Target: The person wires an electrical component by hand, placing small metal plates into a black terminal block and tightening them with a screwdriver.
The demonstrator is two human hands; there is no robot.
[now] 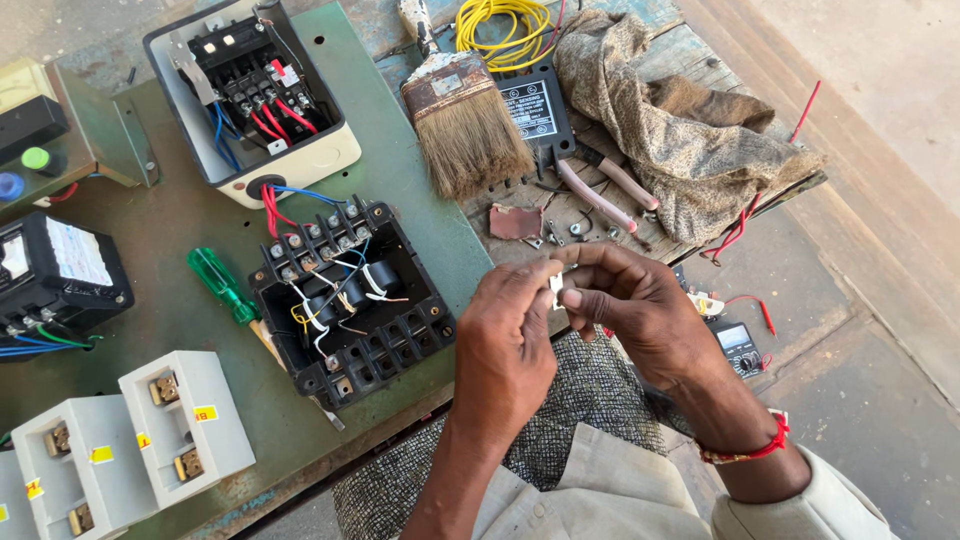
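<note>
Hands meeting above the lap, left hand point(505, 335) and right hand point(625, 300) both pinching a small pale part point(557, 287) between fingertips, each grip closed on it | black terminal block point(350, 290) lying open on green tabletop point(400, 170), wires loose, looking unfinished | green screwdriver point(222, 285) resting untouched beside it | brush point(462, 120) lying beyond

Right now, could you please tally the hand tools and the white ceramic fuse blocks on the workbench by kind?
Paintbrush: 1
Green-handled screwdriver: 1
Pliers with reddish handles: 1
White ceramic fuse blocks: 3 in view, the leftmost cut off by the frame edge
Total: 6
</note>
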